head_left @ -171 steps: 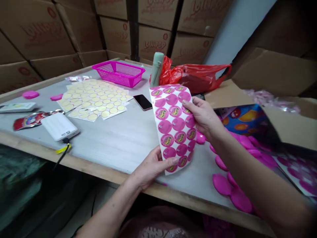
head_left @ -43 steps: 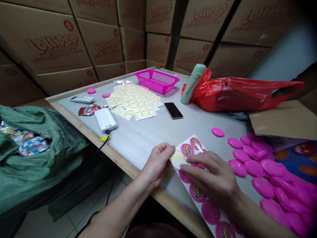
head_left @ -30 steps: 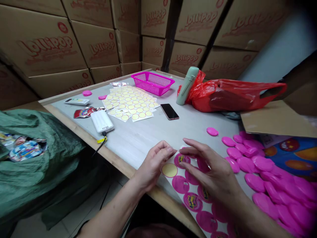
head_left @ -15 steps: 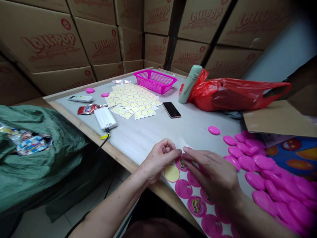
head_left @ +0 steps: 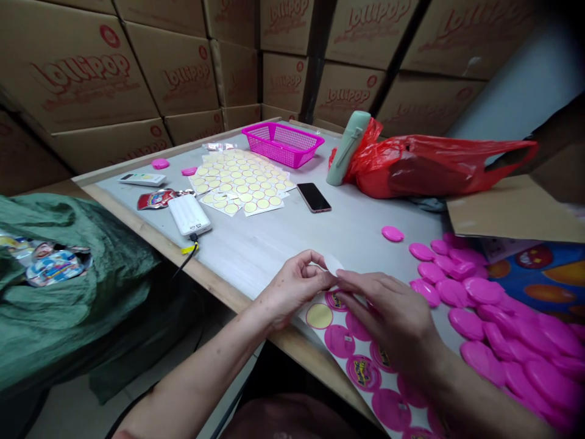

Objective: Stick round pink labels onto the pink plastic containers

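A sheet of round pink stickers [head_left: 363, 373] lies over the table's front edge, with one pale yellow circle [head_left: 319, 316] bare near its top left corner. At the sheet's top end, my left hand [head_left: 304, 283] has thumb and fingers pinched together beside a whitish bit of paper [head_left: 333, 263]. My right hand [head_left: 395, 311] reaches over the sheet from the right, thumb and fingertips closed against the left fingertips. What is between the fingertips is too small to make out. Several pink discs [head_left: 484, 291] are heaped right of my right hand.
Sheets of yellow circles [head_left: 242, 180], a pink basket [head_left: 283, 144], a phone [head_left: 314, 197], a white power bank [head_left: 189, 214] and a green flask [head_left: 348, 148] stand or lie farther back. A red bag [head_left: 411, 164] is at right, a green sack [head_left: 114, 262] at left, stacked cartons [head_left: 187, 76] behind.
The view has shifted slightly. The whitish paper at the fingertips now stands up more visibly between my hands, which stay pinched together at the sheet's top.
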Demonstrator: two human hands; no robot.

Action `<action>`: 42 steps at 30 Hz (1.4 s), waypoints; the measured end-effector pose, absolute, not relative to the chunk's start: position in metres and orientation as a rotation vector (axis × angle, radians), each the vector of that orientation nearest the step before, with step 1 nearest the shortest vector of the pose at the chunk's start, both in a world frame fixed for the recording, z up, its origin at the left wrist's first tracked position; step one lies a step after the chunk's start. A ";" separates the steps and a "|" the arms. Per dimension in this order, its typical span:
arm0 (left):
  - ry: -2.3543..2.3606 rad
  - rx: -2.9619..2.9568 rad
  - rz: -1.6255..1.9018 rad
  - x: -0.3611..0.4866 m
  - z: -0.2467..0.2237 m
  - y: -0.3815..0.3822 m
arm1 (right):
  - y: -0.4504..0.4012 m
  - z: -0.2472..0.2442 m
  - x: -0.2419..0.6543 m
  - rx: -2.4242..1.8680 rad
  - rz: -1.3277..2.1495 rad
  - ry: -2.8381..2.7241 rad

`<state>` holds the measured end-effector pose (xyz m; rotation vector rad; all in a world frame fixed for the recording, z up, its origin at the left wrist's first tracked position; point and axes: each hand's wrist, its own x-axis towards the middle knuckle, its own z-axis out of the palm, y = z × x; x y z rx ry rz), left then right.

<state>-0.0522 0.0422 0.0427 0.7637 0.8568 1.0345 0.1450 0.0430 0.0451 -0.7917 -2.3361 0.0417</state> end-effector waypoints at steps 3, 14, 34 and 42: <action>0.854 0.655 0.991 -0.049 0.037 0.048 | 0.044 0.038 0.150 -0.697 -0.083 -2.341; 0.881 0.505 1.050 -0.040 0.025 0.059 | 0.040 0.043 0.160 -0.624 -0.087 -2.356; 0.869 0.469 1.131 -0.036 0.020 0.060 | 0.036 0.053 0.156 -0.696 0.163 -2.260; 0.833 0.544 1.174 -0.033 0.025 0.051 | 0.041 0.048 0.155 -0.934 0.218 -2.287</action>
